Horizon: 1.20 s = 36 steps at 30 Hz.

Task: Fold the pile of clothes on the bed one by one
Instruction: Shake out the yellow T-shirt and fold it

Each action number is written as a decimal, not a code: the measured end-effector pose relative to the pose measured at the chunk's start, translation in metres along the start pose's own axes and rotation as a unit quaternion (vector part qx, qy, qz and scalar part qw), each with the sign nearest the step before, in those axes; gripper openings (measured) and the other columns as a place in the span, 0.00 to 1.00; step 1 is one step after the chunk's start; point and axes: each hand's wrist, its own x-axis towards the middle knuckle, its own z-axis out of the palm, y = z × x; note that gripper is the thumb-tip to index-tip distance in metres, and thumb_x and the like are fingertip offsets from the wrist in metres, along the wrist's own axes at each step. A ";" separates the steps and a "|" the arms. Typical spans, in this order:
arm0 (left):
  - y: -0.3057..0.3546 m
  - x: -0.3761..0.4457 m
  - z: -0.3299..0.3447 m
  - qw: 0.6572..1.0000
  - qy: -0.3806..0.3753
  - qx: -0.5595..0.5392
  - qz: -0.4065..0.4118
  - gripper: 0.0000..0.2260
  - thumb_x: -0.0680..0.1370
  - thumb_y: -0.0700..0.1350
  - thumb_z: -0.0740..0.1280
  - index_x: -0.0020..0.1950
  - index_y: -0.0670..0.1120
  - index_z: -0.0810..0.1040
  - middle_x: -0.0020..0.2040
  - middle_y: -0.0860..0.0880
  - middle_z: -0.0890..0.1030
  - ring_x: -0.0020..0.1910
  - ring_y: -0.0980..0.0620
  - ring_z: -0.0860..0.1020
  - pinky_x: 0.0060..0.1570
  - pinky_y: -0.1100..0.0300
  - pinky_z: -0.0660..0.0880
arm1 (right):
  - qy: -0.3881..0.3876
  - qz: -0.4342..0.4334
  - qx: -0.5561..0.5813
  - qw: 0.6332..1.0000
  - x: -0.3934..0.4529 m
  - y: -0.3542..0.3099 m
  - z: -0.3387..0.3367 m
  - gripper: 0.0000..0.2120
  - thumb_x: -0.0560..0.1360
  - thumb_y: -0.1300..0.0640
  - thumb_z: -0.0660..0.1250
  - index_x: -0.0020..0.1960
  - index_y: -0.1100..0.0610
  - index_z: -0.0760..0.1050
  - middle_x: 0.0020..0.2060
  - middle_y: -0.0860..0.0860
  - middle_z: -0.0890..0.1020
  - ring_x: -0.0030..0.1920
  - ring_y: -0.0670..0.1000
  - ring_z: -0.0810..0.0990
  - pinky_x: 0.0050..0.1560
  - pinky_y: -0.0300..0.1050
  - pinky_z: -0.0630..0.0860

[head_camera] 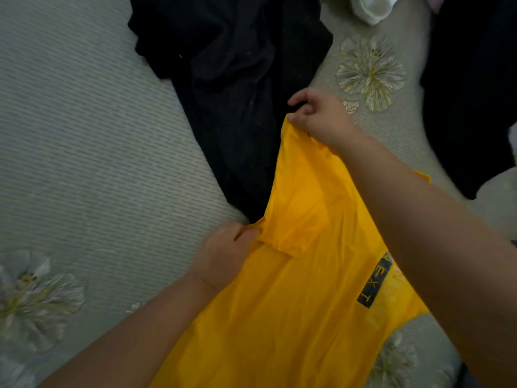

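Observation:
A yellow T-shirt (293, 289) with a black printed label lies stretched across the bed in front of me. My right hand (321, 119) pinches its far corner, at the top of a sleeve, and lifts it slightly. My left hand (223, 256) grips the shirt's left edge near the sleeve seam. A black garment (237, 79) lies crumpled beyond the yellow shirt, its lower end tucked under the yellow fabric.
The bed cover (84, 163) is pale grey-green with embroidered flowers. Another dark garment (472, 93) lies at the right edge. A white piece of clothing (375, 7) sits at the top of the view.

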 end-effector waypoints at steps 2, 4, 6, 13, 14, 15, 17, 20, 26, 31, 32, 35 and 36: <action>0.002 0.000 -0.005 0.995 0.035 -0.058 -0.068 0.07 0.74 0.37 0.64 0.44 0.38 0.81 0.37 0.43 0.81 0.33 0.49 0.77 0.31 0.64 0.70 | 0.041 -0.013 0.108 0.993 0.003 -0.002 0.001 0.05 0.75 0.66 0.64 0.47 0.58 0.76 0.27 0.47 0.70 0.27 0.39 0.66 0.29 0.29 0.64; 0.002 0.000 -0.009 0.971 0.056 -0.157 -0.171 0.04 0.75 0.33 0.65 0.46 0.38 0.79 0.40 0.42 0.79 0.38 0.51 0.73 0.34 0.65 0.63 | 0.072 -0.014 0.176 0.982 0.006 -0.001 0.005 0.06 0.75 0.67 0.63 0.45 0.58 0.77 0.28 0.47 0.71 0.28 0.39 0.68 0.29 0.29 0.64; -0.002 -0.001 -0.009 0.933 0.090 -0.233 -0.259 0.05 0.75 0.34 0.64 0.44 0.42 0.76 0.38 0.48 0.77 0.38 0.53 0.71 0.34 0.66 0.62 | 0.093 -0.005 0.166 0.982 0.006 0.003 0.011 0.07 0.75 0.67 0.63 0.51 0.64 0.78 0.29 0.46 0.71 0.25 0.37 0.70 0.29 0.27 0.65; -0.003 0.008 -0.028 0.940 0.047 -0.185 -0.284 0.06 0.76 0.35 0.62 0.52 0.39 0.74 0.48 0.41 0.76 0.47 0.47 0.72 0.45 0.62 0.67 | 0.149 -0.020 0.146 0.978 -0.030 0.025 0.010 0.12 0.76 0.65 0.62 0.59 0.65 0.74 0.50 0.58 0.81 0.51 0.50 0.77 0.54 0.35 0.70; 0.001 0.008 -0.030 0.952 0.032 -0.153 -0.262 0.09 0.76 0.35 0.63 0.56 0.38 0.73 0.52 0.40 0.74 0.50 0.46 0.72 0.49 0.60 0.67 | 0.165 -0.011 0.146 0.975 -0.045 0.036 0.008 0.12 0.76 0.65 0.62 0.59 0.65 0.74 0.53 0.59 0.80 0.55 0.52 0.77 0.54 0.34 0.69; 0.009 0.009 -0.033 0.964 0.026 -0.120 -0.235 0.13 0.75 0.34 0.63 0.59 0.37 0.72 0.54 0.39 0.73 0.53 0.44 0.71 0.52 0.57 0.66 | 0.186 0.009 0.142 0.972 -0.064 0.052 0.005 0.12 0.76 0.65 0.62 0.58 0.65 0.75 0.54 0.59 0.80 0.56 0.52 0.76 0.51 0.31 0.69; 0.018 0.008 -0.039 0.980 0.040 -0.059 -0.184 0.17 0.72 0.30 0.65 0.61 0.33 0.71 0.57 0.34 0.72 0.56 0.37 0.71 0.56 0.48 0.67 | 0.212 0.058 0.132 0.966 -0.102 0.087 0.005 0.11 0.76 0.65 0.61 0.57 0.65 0.75 0.54 0.59 0.80 0.53 0.49 0.75 0.43 0.22 0.66; 0.038 0.011 -0.037 0.997 0.042 0.041 -0.053 0.15 0.70 0.32 0.64 0.55 0.28 0.73 0.53 0.27 0.73 0.51 0.27 0.74 0.51 0.37 0.70 | 0.271 0.153 0.128 0.942 -0.170 0.151 0.000 0.09 0.77 0.65 0.61 0.55 0.65 0.76 0.53 0.60 0.80 0.51 0.50 0.74 0.38 0.27 0.66; 0.078 0.057 -0.020 0.972 -0.054 0.139 0.180 0.15 0.68 0.37 0.56 0.44 0.31 0.80 0.48 0.31 0.78 0.47 0.31 0.78 0.46 0.39 0.75 | 0.316 0.257 0.002 0.913 -0.255 0.233 -0.005 0.12 0.76 0.62 0.60 0.55 0.67 0.76 0.52 0.65 0.79 0.50 0.62 0.77 0.51 0.46 0.71; 0.097 0.141 0.001 0.929 -0.143 0.280 0.194 0.12 0.73 0.33 0.59 0.54 0.31 0.76 0.59 0.34 0.75 0.60 0.36 0.73 0.56 0.47 0.71 | 0.260 0.136 -0.137 0.946 -0.220 0.232 0.004 0.19 0.75 0.56 0.60 0.64 0.63 0.72 0.67 0.62 0.69 0.70 0.64 0.62 0.67 0.64 0.55; 0.097 0.157 0.005 0.920 -0.166 0.311 0.173 0.13 0.75 0.34 0.59 0.57 0.32 0.73 0.62 0.36 0.72 0.62 0.39 0.69 0.59 0.48 0.66 | 0.239 0.144 -0.140 0.950 -0.210 0.232 0.008 0.21 0.78 0.53 0.59 0.69 0.59 0.67 0.72 0.58 0.62 0.73 0.60 0.55 0.70 0.62 0.47; 0.096 0.193 0.007 0.889 -0.199 0.378 0.168 0.17 0.76 0.36 0.58 0.64 0.35 0.68 0.68 0.37 0.66 0.67 0.40 0.63 0.63 0.48 0.61 | 0.201 0.161 -0.172 0.951 -0.194 0.243 0.022 0.25 0.79 0.46 0.53 0.74 0.51 0.54 0.75 0.51 0.51 0.75 0.55 0.46 0.70 0.57 0.36; 0.097 0.202 0.005 0.888 -0.191 0.383 0.168 0.19 0.76 0.36 0.58 0.67 0.36 0.66 0.70 0.38 0.63 0.69 0.40 0.61 0.65 0.47 0.60 | 0.201 0.161 -0.176 0.950 -0.194 0.246 0.025 0.25 0.79 0.45 0.52 0.74 0.51 0.55 0.75 0.52 0.53 0.75 0.55 0.48 0.70 0.58 0.37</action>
